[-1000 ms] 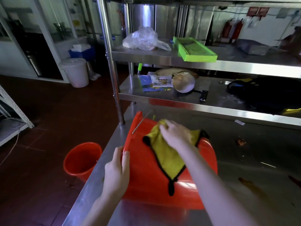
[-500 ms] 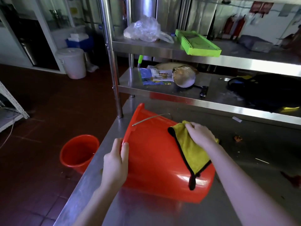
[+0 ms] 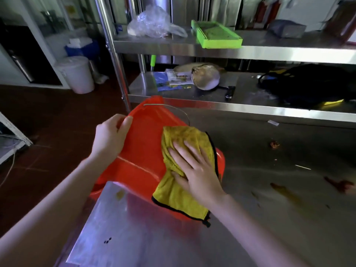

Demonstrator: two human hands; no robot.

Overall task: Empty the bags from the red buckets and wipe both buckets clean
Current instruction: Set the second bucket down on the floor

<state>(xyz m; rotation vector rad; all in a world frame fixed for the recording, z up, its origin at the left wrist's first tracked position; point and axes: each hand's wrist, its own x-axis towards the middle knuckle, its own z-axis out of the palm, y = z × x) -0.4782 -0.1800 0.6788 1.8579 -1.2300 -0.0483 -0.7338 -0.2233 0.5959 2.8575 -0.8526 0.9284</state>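
A red bucket (image 3: pixel 142 151) lies on its side on the steel table (image 3: pixel 269 218), its mouth facing left past the table's edge and its wire handle hanging at the far side. My left hand (image 3: pixel 110 135) grips the rim at the upper left. My right hand (image 3: pixel 194 168) lies flat, fingers spread, pressing a yellow cloth with black trim (image 3: pixel 183 191) against the bucket's outer wall near the base. A sliver of red (image 3: pixel 95 193) shows below the bucket beside the table's corner; I cannot tell if it is the second bucket.
Two steel shelves (image 3: pixel 250 53) stand behind the table. They hold a clear plastic bag (image 3: pixel 152 24), a green tray (image 3: pixel 215 35), papers, a round shell-like thing and a black bag (image 3: pixel 308 83). Stains mark the table at the right. A white bin (image 3: pixel 76 74) stands on the floor.
My right hand has slid the cloth down the bucket's wall toward me and now lies flat on it. My left hand has shifted further up the rim, and the bucket has turned.
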